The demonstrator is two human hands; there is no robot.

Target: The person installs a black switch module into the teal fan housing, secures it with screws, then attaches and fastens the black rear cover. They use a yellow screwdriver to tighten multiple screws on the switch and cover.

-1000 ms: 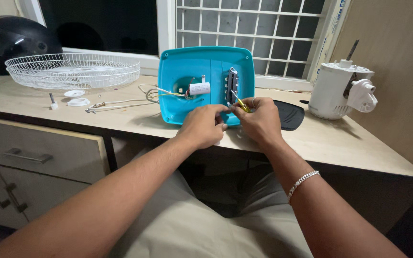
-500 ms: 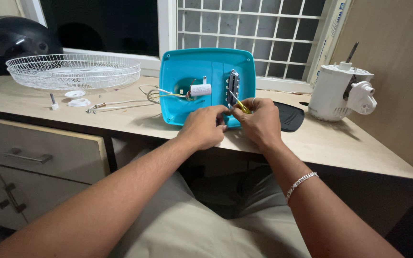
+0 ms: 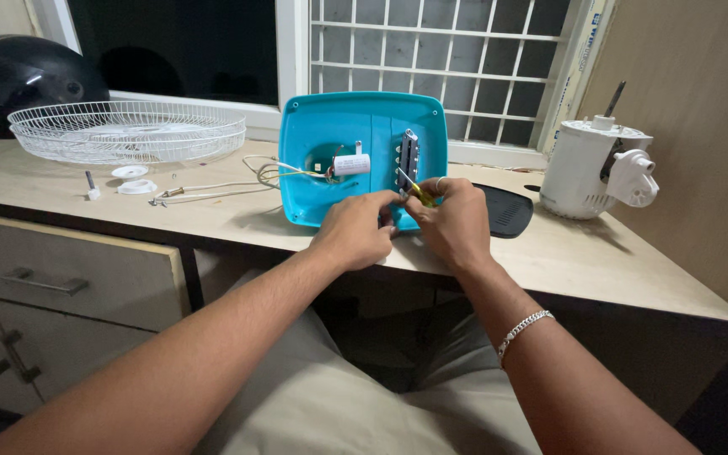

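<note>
Both hands meet at the lower edge of the teal base (image 3: pixel 364 126), which stands tilted on the desk (image 3: pixel 600 261) with its open underside facing the camera. The right hand (image 3: pixel 457 223) has its fingers curled around a yellow-handled screwdriver (image 3: pixel 414 190), whose tip points up toward the black switch block (image 3: pixel 409 156) inside the base. The left hand (image 3: pixel 355 227) sits just beside it, fingertips pinched together against the base's bottom edge — what they pinch, I cannot tell. A white capacitor (image 3: pixel 350 163) lies inside the base with wires (image 3: pixel 271 168) trailing left. Farther left rests a white wire guard (image 3: pixel 128 131); a white motor (image 3: pixel 591 168) stands to the right — well apart.
</note>
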